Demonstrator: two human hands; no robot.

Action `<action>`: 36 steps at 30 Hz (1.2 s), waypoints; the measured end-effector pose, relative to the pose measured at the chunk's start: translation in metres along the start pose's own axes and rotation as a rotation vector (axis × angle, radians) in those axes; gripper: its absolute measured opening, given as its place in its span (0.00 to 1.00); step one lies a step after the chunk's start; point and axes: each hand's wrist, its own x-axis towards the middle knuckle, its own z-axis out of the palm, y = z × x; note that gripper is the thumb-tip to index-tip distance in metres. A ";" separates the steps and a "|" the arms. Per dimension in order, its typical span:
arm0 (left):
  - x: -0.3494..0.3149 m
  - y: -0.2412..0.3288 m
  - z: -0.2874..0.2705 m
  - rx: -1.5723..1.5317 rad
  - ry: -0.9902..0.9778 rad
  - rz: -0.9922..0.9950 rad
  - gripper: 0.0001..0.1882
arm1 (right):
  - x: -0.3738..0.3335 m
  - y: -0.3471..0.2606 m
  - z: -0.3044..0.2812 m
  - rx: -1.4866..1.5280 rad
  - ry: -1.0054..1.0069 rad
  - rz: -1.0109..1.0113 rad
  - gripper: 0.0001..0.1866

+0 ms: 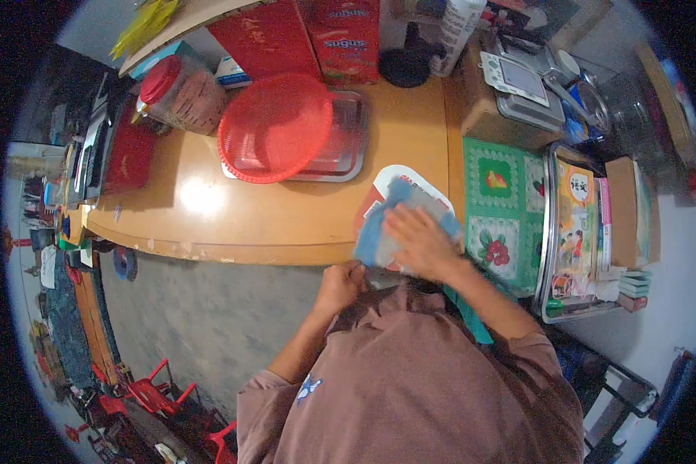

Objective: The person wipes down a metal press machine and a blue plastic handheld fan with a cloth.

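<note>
A flat red-and-white piece with rounded corners [400, 174], like a board or a lid, lies at the table's front edge before me. A light blue cloth [371, 237] covers much of it. My right hand [421, 243] presses down on the cloth, fingers close together and fairly straight. Closed at the near left corner of the flat piece is my left hand [342, 287], its fingertips pinching that edge. The cloth and hand hide most of the flat piece's surface.
On the wooden table [278, 220], a red plastic basket [278, 127] leans over a clear lidded tray [348, 143]. A red-lidded jar [182, 97] stands behind left. Right are a green patterned mat [510, 209], a metal tray [551, 232] with books, and a scale [522, 85] on a box.
</note>
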 end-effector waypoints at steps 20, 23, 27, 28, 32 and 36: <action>0.001 0.000 -0.001 -0.241 -0.147 -0.139 0.14 | -0.065 0.031 0.034 0.024 0.303 -0.061 0.22; -0.002 0.005 0.002 -0.315 -0.167 -0.199 0.14 | -0.063 0.051 0.022 0.031 0.343 0.163 0.25; 0.002 0.015 0.005 -0.324 -0.151 -0.247 0.14 | -0.048 0.021 0.028 -0.019 0.329 0.214 0.30; 0.003 0.018 0.006 -0.325 -0.150 -0.245 0.14 | -0.049 0.010 0.034 -0.068 0.330 0.137 0.28; 0.001 0.019 0.009 -0.246 -0.109 -0.147 0.13 | -0.056 -0.021 0.057 0.016 0.257 -0.068 0.19; 0.000 0.022 0.008 -0.266 -0.129 -0.172 0.13 | -0.061 -0.014 0.050 0.120 0.327 -0.158 0.14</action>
